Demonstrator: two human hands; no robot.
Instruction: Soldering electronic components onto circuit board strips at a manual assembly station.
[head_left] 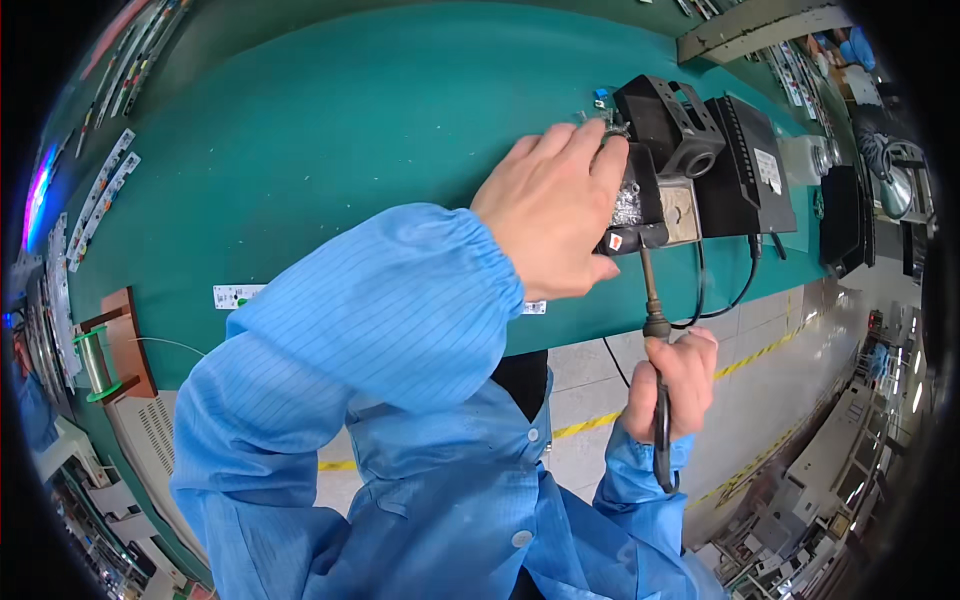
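Observation:
My right hand [680,378] is closed around the handle of a soldering iron [653,300]. The iron points away from me, its tip end at the near rim of a black soldering-iron stand [650,195]. Silvery scraps lie in the stand's tray, beside a tan cleaning sponge [680,212]. Reaching across to the right, my left hand [555,210] lies palm down against the stand's left side, with its fingers stretched out. What is under that palm is hidden. A white circuit strip [236,296] on the green mat is partly covered by my left sleeve.
Right of the stand sits a black box [745,165] with cables. A solder wire spool [95,362] on a brown holder stands at the left. More circuit strips [103,205] lie at the far left. A metal post [760,30] rises at the back right.

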